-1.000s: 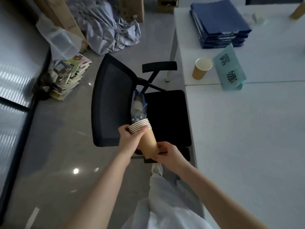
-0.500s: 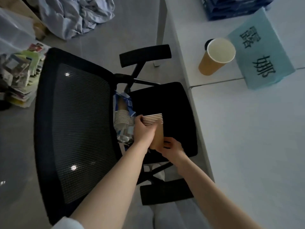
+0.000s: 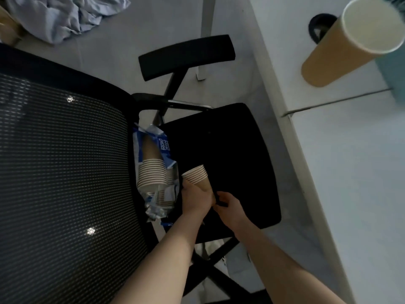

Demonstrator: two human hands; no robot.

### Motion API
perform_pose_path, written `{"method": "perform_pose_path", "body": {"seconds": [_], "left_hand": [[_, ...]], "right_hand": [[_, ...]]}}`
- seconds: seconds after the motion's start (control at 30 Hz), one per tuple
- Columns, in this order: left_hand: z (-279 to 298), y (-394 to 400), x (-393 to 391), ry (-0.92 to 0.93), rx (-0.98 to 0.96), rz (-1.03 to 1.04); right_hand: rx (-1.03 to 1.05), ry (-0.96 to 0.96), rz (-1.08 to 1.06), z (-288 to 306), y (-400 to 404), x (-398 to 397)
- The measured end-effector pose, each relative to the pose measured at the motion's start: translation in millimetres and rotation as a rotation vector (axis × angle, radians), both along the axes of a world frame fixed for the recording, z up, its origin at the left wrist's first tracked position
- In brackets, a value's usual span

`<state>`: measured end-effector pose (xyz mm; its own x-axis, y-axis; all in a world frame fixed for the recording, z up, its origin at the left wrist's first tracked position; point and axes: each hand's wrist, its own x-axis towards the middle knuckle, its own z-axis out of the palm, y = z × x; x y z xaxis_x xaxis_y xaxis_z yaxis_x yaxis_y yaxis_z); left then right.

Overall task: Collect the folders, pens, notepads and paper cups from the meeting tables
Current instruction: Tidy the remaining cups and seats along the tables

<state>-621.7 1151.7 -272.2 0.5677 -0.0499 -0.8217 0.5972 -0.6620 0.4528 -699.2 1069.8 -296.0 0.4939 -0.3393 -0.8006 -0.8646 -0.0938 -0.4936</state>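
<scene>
My left hand (image 3: 195,198) grips a short stack of brown paper cups (image 3: 196,177) low over the black chair seat (image 3: 236,154), rims pointing up and left. My right hand (image 3: 228,204) sits just right of it, fingers curled at the stack's bottom end, which is hidden. A torn blue and clear plastic sleeve (image 3: 154,172) holding a longer stack of the same cups lies against the chair back, left of my hands. One more brown paper cup (image 3: 350,40) stands on the white table (image 3: 350,172) at the top right.
The chair's mesh backrest (image 3: 61,172) fills the left side, and its armrest (image 3: 186,55) juts toward the table. A teal card edge (image 3: 394,77) shows by the table cup. Crumpled grey cloth (image 3: 63,14) lies on the floor at top left.
The view has dropped closer to the chair. Both hands have lowered the cup stack toward the seat, beside the plastic sleeve of cups.
</scene>
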Motion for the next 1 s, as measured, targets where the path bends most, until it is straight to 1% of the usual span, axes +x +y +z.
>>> {"method": "perform_pose_path", "body": {"seconds": [0.07,0.17,0.27,0.37,0.43,0.47,0.57,0.63,0.7,0.77,0.87,0.93,1.0], "left_hand": [[12.3,4.2,-2.6,0.046,0.044,-0.041],[37.3,12.4,-7.1,0.079,0.053,-0.081],[72.2,21.3,-7.3,0.103,-0.001,-0.154],[112.1,24.3,-7.7,0.079,-0.032,-0.171],[139.4,22.1,-10.3,0.0,-0.058,-0.16],[147.8,20.7,-12.3,-0.054,-0.073,-0.159],[162.4,7.4,-21.7,-0.224,-0.109,-0.193],[170.7,-11.0,-33.9,-0.385,-0.102,-0.242],[176.4,-29.9,-45.4,-0.592,-0.101,-0.281],[187.9,-59.6,-56.7,-0.748,-0.128,-0.315],[197.2,-103.7,-74.3,-0.855,-0.171,-0.375],[195.3,-127.2,-84.8,-0.924,-0.118,-0.479],[193.3,-150.6,-95.4,-0.935,-0.051,-0.547]], "right_hand": [[0.042,0.021,-0.046,7.8,-4.6,-1.4],[0.13,0.028,-0.2,21.3,-13.7,-8.3],[0.089,0.052,-0.206,47.4,-17.4,-24.9],[0.121,0.035,-0.228,98.2,-11.4,-44.1],[0.09,-0.01,-0.175,140.5,-13.2,-56.6],[0.092,-0.06,-0.127,159.5,-15.6,-61.8],[-0.006,-0.249,-0.022,220.2,-42.5,-71.4],[-0.044,-0.333,-0.019,253.7,-74.5,-77.4],[-0.125,-0.393,-0.022,276.8,-107.1,-74.1],[-0.175,-0.435,-0.043,287.3,-143.6,-70.4],[-0.254,-0.493,-0.054,290.0,-188.5,-52.8],[-0.26,-0.517,-0.067,288.2,-209.1,-34.5],[-0.244,-0.536,-0.059,284.8,-224.0,-15.1]]}}
